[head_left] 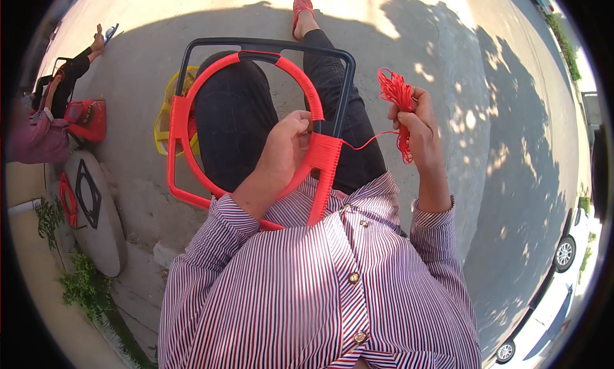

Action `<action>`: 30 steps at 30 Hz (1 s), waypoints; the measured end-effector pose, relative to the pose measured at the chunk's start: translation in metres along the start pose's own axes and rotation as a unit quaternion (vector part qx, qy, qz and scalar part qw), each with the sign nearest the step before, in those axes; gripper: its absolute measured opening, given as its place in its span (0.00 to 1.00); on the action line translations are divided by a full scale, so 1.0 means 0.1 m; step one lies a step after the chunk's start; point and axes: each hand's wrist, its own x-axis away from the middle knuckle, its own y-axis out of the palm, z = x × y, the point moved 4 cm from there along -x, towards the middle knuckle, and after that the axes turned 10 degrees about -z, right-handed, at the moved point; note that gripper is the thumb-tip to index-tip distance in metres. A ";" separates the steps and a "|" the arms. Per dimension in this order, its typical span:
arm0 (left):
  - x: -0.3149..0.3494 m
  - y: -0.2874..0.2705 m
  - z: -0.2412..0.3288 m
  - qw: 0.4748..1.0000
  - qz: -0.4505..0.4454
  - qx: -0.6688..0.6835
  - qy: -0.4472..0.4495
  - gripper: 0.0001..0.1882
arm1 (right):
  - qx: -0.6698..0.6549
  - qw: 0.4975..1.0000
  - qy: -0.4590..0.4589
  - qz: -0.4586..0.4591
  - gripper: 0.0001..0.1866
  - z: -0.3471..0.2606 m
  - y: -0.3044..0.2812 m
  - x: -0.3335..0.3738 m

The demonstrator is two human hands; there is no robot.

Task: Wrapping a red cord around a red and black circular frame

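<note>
A black frame (268, 44) with a ring (214, 73) inside it rests over my lap, tilted toward me. Tight turns of red cord cover most of the ring and the frame's lower part; bare black shows along the top bar and on short stretches of the ring. My left hand (283, 148) is closed on the ring's right side, beside a bare stretch. Out to the right, my right hand (420, 126) grips a looped bundle of red cord (395, 90). A single strand (368, 141) runs slack from there to the wrapped right side of the frame.
Behind my knee on the left is a yellow basket (162, 129). A person (48, 135) sits at the far left by a red bag (89, 118). A round slab (109, 215) bears a black frame (86, 193) and a red one (68, 199). White cars (543, 305) stand at right.
</note>
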 end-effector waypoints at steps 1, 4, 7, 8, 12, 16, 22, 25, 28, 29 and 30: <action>0.00 -0.01 -0.01 1.000 -0.001 -0.003 -0.003 0.19 | 0.136 0.990 -0.010 -0.019 0.15 -0.19 0.19 -0.06; 0.08 0.06 0.13 0.978 0.060 -0.113 0.166 0.19 | 0.448 0.854 -0.238 -0.118 0.15 -0.43 0.81 -0.18; 0.13 0.29 0.17 0.944 0.059 -0.203 0.255 0.14 | 0.541 0.763 -0.305 -0.180 0.16 -0.29 1.15 -0.16; 0.13 0.25 0.17 0.943 0.061 -0.204 0.256 0.14 | 0.540 0.763 -0.306 -0.181 0.16 -0.24 1.13 -0.17; 0.08 0.02 0.10 0.953 0.143 -0.231 0.135 0.12 | 0.455 0.840 -0.292 0.052 0.20 -0.04 0.66 -0.12; 0.06 0.09 0.10 0.972 0.122 -0.177 0.101 0.17 | 0.476 0.855 -0.202 -0.036 0.19 0.16 0.69 0.09; 0.02 0.09 0.01 0.993 0.056 -0.104 0.020 0.22 | 0.388 0.905 -0.149 -0.089 0.18 0.30 0.85 0.01; 0.03 0.10 0.07 0.996 0.046 -0.073 0.013 0.19 | -0.108 0.988 0.007 -0.108 0.13 0.52 0.67 0.04; 0.05 0.02 0.02 0.996 0.064 -0.067 -0.006 0.15 | -0.204 0.973 -0.008 -0.105 0.11 0.47 0.38 0.15; 0.03 -0.02 0.00 0.993 0.087 -0.076 -0.016 0.13 | -0.204 0.973 -0.006 -0.104 0.11 0.45 0.37 0.19; 0.02 -0.02 -0.01 0.993 0.088 -0.075 -0.017 0.13 | -0.277 0.950 -0.040 -0.137 0.13 0.37 0.38 0.24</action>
